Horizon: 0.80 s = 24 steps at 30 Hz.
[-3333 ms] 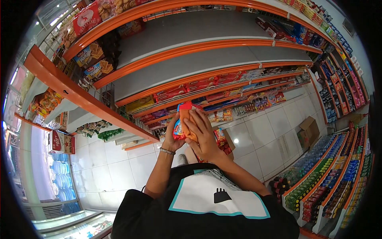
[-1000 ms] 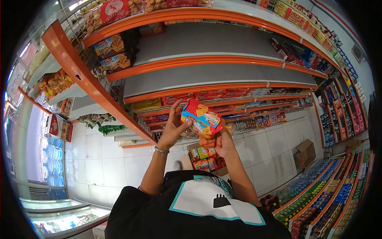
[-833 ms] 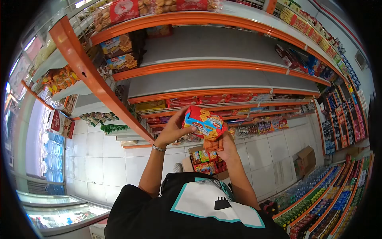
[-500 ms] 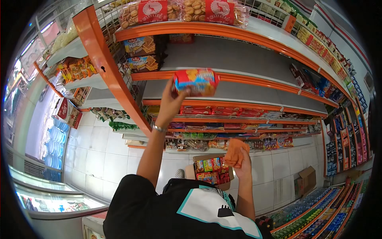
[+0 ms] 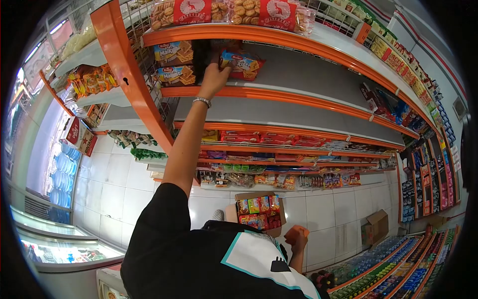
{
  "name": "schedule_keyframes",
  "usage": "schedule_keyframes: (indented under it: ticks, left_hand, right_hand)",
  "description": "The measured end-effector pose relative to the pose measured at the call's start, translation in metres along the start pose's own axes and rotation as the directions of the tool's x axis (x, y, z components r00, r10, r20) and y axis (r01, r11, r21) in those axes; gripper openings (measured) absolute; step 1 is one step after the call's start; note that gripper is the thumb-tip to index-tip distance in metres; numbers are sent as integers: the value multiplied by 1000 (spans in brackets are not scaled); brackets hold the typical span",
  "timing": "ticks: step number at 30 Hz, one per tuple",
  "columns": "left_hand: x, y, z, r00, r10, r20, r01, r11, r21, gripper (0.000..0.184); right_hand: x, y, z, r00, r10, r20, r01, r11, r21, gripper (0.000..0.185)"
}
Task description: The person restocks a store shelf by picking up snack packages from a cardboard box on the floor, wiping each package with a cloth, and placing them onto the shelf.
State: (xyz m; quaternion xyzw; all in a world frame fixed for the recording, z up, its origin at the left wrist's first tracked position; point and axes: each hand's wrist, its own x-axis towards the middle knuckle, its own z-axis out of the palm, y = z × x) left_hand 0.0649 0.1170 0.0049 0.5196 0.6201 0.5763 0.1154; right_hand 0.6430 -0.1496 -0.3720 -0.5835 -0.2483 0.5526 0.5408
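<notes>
My left hand (image 5: 215, 79) reaches into the upper grey shelf (image 5: 308, 74) and grips a red and blue biscuit pack (image 5: 244, 65) by its left end. Left of it, two Malkist cracker packs (image 5: 174, 74) lie stacked beside the wire side panel. Behind the held pack is a darker package, partly hidden. Low at my right side, my right hand (image 5: 298, 241) is closed around an orange cloth (image 5: 294, 231), of which only part shows. An opened carton (image 5: 282, 212) on the floor holds several red, yellow and green snack packs.
An orange post (image 5: 127, 74) stands left of my arm. Large biscuit bags (image 5: 191, 12) lie on the shelf above. Bottle rows (image 5: 383, 264) stand at the lower right, near a cardboard box (image 5: 376, 226). A glass-topped freezer (image 5: 64, 251) is at the lower left.
My left hand has moved up and forward, carrying the biscuit pack from in front of the shelves onto the upper one. My right hand has dropped toward my body with the orange cloth.
</notes>
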Motion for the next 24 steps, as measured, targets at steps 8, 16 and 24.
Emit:
schedule_keyframes:
  ticks: [8,16,24]
  left_hand:
    - [-32,58,-13,997,29,-72,34,673,739,61]
    - [-50,62,49,928,306,210,-359,594,720,45]
    - [6,64,46,864,-305,400,-140,620,772,54]
  right_hand:
    - [-32,37,-43,970,117,-214,-175,945,-276,48]
    - [-12,53,-46,996,-60,61,86,658,-748,47]
    - [-50,-8,-16,958,258,126,-253,966,-58,46]
